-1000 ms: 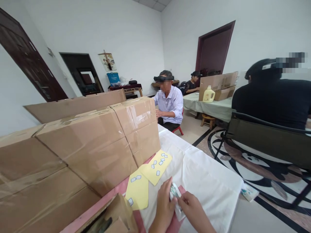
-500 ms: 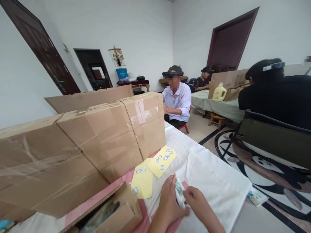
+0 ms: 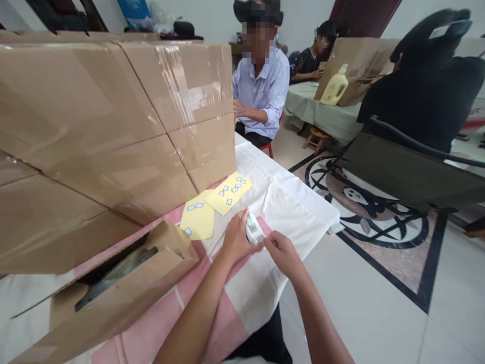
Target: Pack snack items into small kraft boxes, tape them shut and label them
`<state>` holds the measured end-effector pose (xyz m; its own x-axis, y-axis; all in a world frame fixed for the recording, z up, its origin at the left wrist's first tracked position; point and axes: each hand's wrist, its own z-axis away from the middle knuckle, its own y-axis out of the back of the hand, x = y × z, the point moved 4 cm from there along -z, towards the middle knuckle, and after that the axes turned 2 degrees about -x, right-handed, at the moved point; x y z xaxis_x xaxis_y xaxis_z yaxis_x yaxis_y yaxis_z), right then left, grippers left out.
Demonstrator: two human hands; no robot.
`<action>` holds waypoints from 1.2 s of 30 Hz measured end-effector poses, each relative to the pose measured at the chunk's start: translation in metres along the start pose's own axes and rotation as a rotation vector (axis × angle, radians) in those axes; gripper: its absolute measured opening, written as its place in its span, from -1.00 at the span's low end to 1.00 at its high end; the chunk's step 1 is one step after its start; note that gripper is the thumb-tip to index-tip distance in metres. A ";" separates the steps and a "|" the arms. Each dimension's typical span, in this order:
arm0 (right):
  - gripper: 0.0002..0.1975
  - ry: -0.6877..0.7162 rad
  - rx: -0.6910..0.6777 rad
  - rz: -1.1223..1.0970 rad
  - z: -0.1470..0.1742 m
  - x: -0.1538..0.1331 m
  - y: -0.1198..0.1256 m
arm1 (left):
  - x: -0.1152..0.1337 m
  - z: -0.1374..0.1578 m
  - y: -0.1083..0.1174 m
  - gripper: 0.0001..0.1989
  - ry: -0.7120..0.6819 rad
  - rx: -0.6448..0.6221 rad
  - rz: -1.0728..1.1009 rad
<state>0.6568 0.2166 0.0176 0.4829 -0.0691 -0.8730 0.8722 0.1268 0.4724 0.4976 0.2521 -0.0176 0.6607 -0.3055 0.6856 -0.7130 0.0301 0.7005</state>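
Small white rounded object [image 3: 254, 229], grey-green upper face, slanted, in the left hand [image 3: 235, 235]

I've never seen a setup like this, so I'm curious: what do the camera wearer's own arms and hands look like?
They're a person's. The left hand and right hand are ungloved. Both forearms are bare, with no sleeves, watch, bracelet, cables or markings visible. Some fingers are hidden, so rings can't be ruled out.

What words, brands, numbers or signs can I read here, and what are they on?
No wording is readable.
White object in the left hand: greenish marking, too small and blurred.
Pale yellow bottle: any print too blurred.
Blue container: any print too blurred.
Yellow sheets: dark-outlined shapes, no legible words.
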 end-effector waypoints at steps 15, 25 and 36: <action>-0.51 -0.084 0.016 -0.054 0.005 -0.002 -0.001 | 0.004 0.001 0.004 0.14 -0.012 0.026 -0.021; -0.45 -0.180 0.030 -0.178 0.004 0.038 -0.021 | 0.002 0.000 0.002 0.16 -0.018 0.029 -0.004; -0.38 -0.221 -0.071 -0.274 -0.001 0.043 -0.024 | 0.003 -0.001 0.002 0.19 -0.054 0.056 -0.025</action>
<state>0.6562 0.2113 -0.0314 0.2434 -0.3213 -0.9152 0.9679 0.1417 0.2077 0.4983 0.2523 -0.0136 0.6662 -0.3562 0.6552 -0.7093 -0.0311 0.7042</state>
